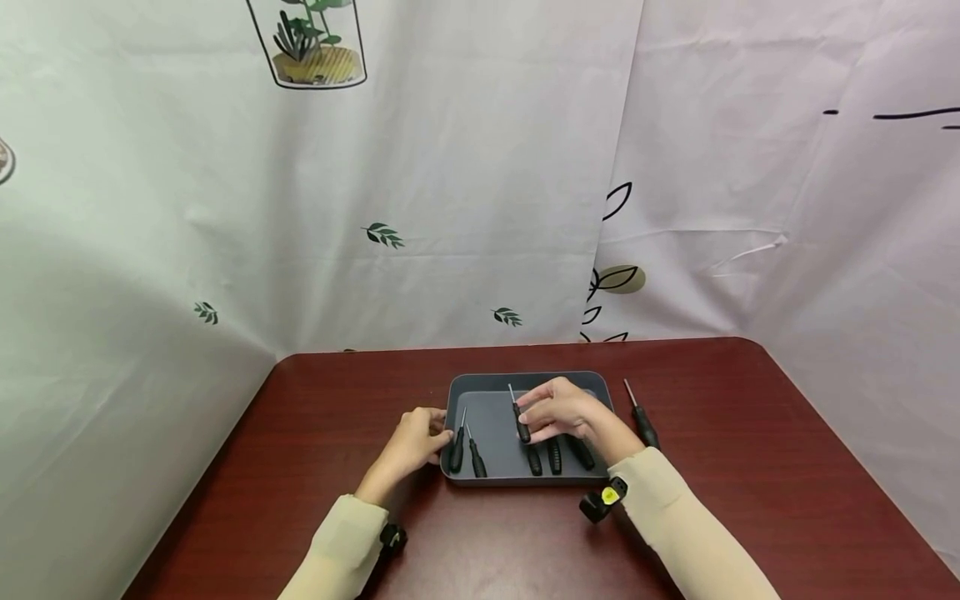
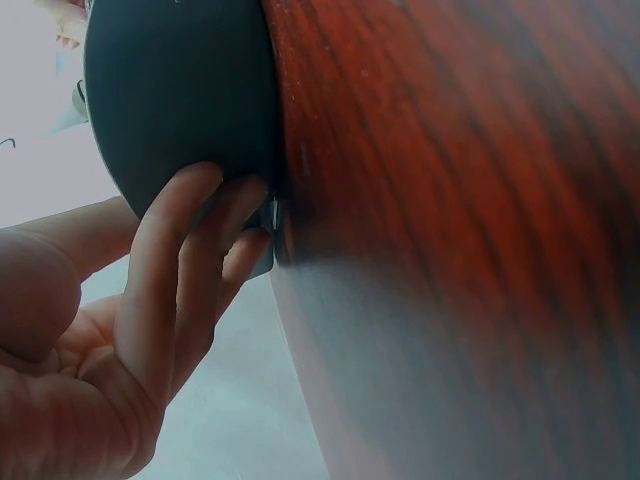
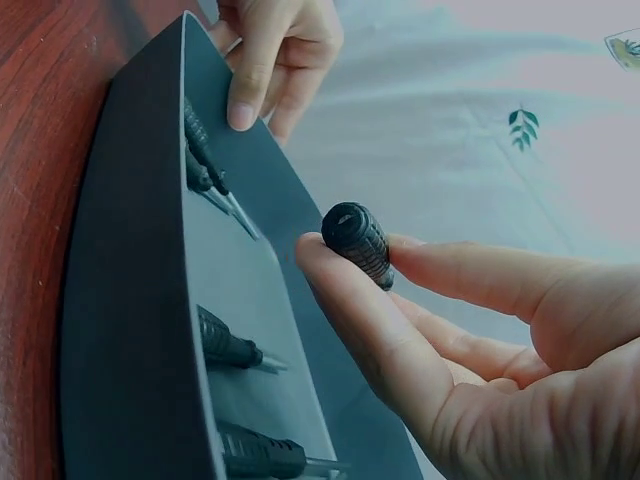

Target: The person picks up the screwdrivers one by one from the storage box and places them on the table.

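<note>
A dark grey tray (image 1: 497, 408) lies on the table with several black-handled screwdrivers in it. My left hand (image 1: 411, 438) grips the tray's left wall; in the left wrist view its fingers (image 2: 160, 270) press the outer side, and the right wrist view shows the thumb over the rim. Above the tray, my right hand (image 1: 564, 410) pinches a screwdriver (image 3: 358, 242) by its ribbed black handle, shaft pointing away. Two screwdrivers, one of them this screwdriver (image 1: 457, 452), lie at the tray's left end. Three more, including a ribbed one (image 1: 554, 457), lie toward the right, partly hidden by the right hand.
Another screwdriver (image 1: 644, 425) lies on the reddish-brown table (image 1: 360, 387) just right of the tray, beside the right forearm. A pale printed curtain (image 1: 480, 167) hangs behind the table. Each wrist wears a small black camera (image 1: 597, 503).
</note>
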Demonstrator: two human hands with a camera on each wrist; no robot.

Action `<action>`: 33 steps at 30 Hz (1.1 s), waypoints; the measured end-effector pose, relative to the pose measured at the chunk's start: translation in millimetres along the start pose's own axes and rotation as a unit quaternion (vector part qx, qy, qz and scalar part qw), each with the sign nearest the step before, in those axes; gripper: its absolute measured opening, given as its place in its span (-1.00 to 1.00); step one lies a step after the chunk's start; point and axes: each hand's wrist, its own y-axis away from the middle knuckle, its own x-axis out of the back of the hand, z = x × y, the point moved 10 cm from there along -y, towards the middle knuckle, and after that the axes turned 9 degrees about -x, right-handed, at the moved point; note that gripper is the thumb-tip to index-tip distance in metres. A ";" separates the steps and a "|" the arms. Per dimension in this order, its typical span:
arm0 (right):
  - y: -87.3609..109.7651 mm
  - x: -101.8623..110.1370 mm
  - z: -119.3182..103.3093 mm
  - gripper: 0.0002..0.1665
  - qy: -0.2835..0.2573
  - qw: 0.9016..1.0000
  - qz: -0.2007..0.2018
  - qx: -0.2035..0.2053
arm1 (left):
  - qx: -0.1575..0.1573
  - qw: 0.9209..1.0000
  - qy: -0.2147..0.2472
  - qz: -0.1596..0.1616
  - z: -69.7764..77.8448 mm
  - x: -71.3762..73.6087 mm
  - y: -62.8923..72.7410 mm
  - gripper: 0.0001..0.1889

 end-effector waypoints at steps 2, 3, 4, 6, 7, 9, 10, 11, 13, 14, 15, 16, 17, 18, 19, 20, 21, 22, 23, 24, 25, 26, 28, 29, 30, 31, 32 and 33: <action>2.7 2.5 -0.9 -0.50 -0.002 1.000 -0.001 0.002 | 0.004 1.000 -0.001 0.000 -0.4 -0.2 -0.2 -0.56; 4.1 3.7 -1.4 -0.50 -0.002 1.000 -0.002 0.003 | 0.005 1.000 -0.001 0.001 -0.4 -0.1 -0.2 -0.56; 5.0 4.8 -2.0 -0.49 -0.001 1.000 -0.004 0.006 | 0.005 1.000 -0.001 0.001 -0.4 -0.1 -0.3 -0.56; 7.1 7.4 -2.9 -0.48 0.001 1.000 -0.007 0.012 | 0.004 1.000 -0.001 0.002 -0.3 0.1 -0.5 -0.57; 7.8 8.7 -3.0 -0.48 0.001 1.000 -0.009 0.014 | 0.003 1.000 -0.001 0.002 -0.1 0.1 -0.5 -0.57; 9.4 11.3 -2.7 -0.47 -0.001 1.000 -0.012 0.017 | -0.001 1.000 -0.001 0.001 0.5 0.3 -0.5 -0.57; 10.0 12.9 -2.1 -0.46 -0.004 1.000 -0.013 0.017 | -0.002 1.000 -0.001 0.001 0.7 0.5 -0.6 -0.57; 10.8 14.5 -1.5 -0.45 -0.006 1.000 -0.013 0.017 | -0.002 1.000 -0.002 0.000 0.9 0.7 -0.6 -0.57; 12.3 17.0 -0.5 -0.44 -0.014 1.000 -0.014 0.018 | -0.004 1.000 -0.004 -0.002 1.1 0.6 -0.7 -0.56; 13.2 18.1 -0.2 -0.43 -0.017 1.000 -0.015 0.017 | -0.007 1.000 -0.006 -0.004 1.2 0.4 -0.8 -0.56; 14.1 19.3 0.2 -0.43 -0.022 1.000 -0.014 0.016 | -0.006 1.000 -0.007 -0.005 0.8 0.2 -0.8 -0.56; 15.0 20.4 0.5 -0.42 -0.025 0.999 -0.013 0.015 | -0.004 1.000 -0.007 -0.005 0.5 0.1 -0.8 -0.56; 16.0 21.1 0.5 -0.42 -0.028 0.999 -0.014 0.015 | -0.003 1.000 -0.007 -0.006 0.3 -0.2 -0.7 -0.56; 17.2 21.9 0.4 -0.42 -0.031 0.999 -0.013 0.015 | -0.003 1.000 -0.007 -0.006 0.2 -0.3 -0.5 -0.55; 18.2 22.5 0.3 -0.42 -0.032 0.999 -0.013 0.015 | -0.005 1.000 -0.008 -0.007 0.8 -0.4 -0.4 -0.55; 19.2 23.2 0.2 -0.42 -0.035 0.999 -0.013 0.014 | -0.005 1.000 -0.009 -0.006 0.9 -0.4 -0.2 -0.55; 19.9 23.9 0.2 -0.42 -0.038 0.999 -0.013 0.015 | -0.002 1.000 -0.008 -0.005 0.6 -0.4 -0.1 -0.56; 20.3 24.7 0.4 -0.41 -0.040 0.999 -0.013 0.015 | -0.003 1.000 -0.008 -0.004 1.1 -0.2 0.2 -0.56; 21.1 25.5 0.3 -0.41 -0.040 0.999 -0.013 0.017 | -0.003 1.000 -0.008 -0.003 1.4 -0.2 0.4 -0.56; 21.7 26.6 0.4 -0.40 -0.040 0.999 -0.013 0.018 | -0.005 1.000 -0.008 -0.003 1.7 -0.3 0.6 -0.56; 22.1 27.5 0.5 -0.39 -0.039 0.999 -0.014 0.021 | -0.005 1.000 -0.009 -0.002 1.9 -0.3 0.8 -0.56; 22.6 29.2 1.0 -0.39 -0.041 0.999 -0.013 0.021 | -0.003 1.000 -0.008 -0.001 1.5 -0.2 1.1 -0.56; 24.0 33.1 1.8 -0.40 -0.041 0.999 -0.010 0.024 | -0.002 1.000 -0.007 -0.001 1.6 -0.2 1.7 -0.56; 25.1 35.1 2.0 -0.40 -0.039 0.999 -0.009 0.026 | -0.001 1.000 -0.008 -0.001 1.7 -0.3 1.9 -0.56; 26.0 37.3 2.2 -0.41 -0.039 0.999 -0.007 0.028 | 0.000 1.000 -0.007 -0.001 1.8 -0.4 2.1 -0.56; 26.9 39.7 2.4 -0.42 -0.039 0.999 -0.006 0.030 | 0.001 1.000 -0.006 0.000 1.7 -0.2 2.2 -0.56; 27.7 42.0 2.6 -0.43 -0.040 0.999 -0.005 0.031 | 0.001 1.000 -0.006 -0.001 1.9 -0.2 2.2 -0.56; 28.6 43.8 2.3 -0.43 -0.038 0.999 -0.004 0.034 | 0.002 1.000 -0.005 0.000 1.9 -0.2 2.3 -0.56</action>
